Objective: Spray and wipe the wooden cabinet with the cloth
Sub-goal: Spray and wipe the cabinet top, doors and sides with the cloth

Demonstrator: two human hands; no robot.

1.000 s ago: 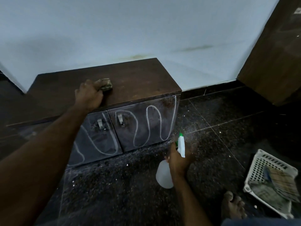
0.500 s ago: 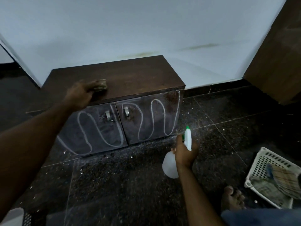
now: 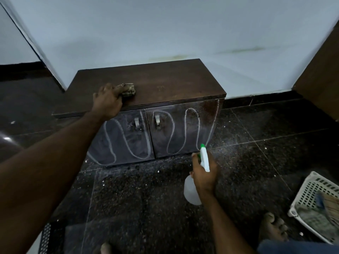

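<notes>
- I see the wooden cabinet low against the far wall, a dark brown box with a flat top and two doors on the near face.
- A white wavy line snakes across both doors, and each door carries a small metal handle near the middle seam; the door fronts look dusty or misted.
- My left hand sits on the near left part of the cabinet top, fingers curled over the cloth, a crumpled brownish wad pressed onto the wood.
- My right hand hangs over the floor near the cabinet's right door, wrapped round the neck of the spray bottle; its white head with green nozzle points toward the lower right corner of the door.
- A faint haze of spray shows around the nozzle, by the base of the cabinet.
- The bottle's pale body is partly hidden behind my wrist, so I cannot judge how full it is.
- I cannot see my right fingers on the trigger.
- The cloth is half covered by my fingers, its pattern too dim to read.
- At the right edge a white basket is cut off, holding blurred rags.
- A bare foot rests on the speckled dark floor beside the basket.
</notes>
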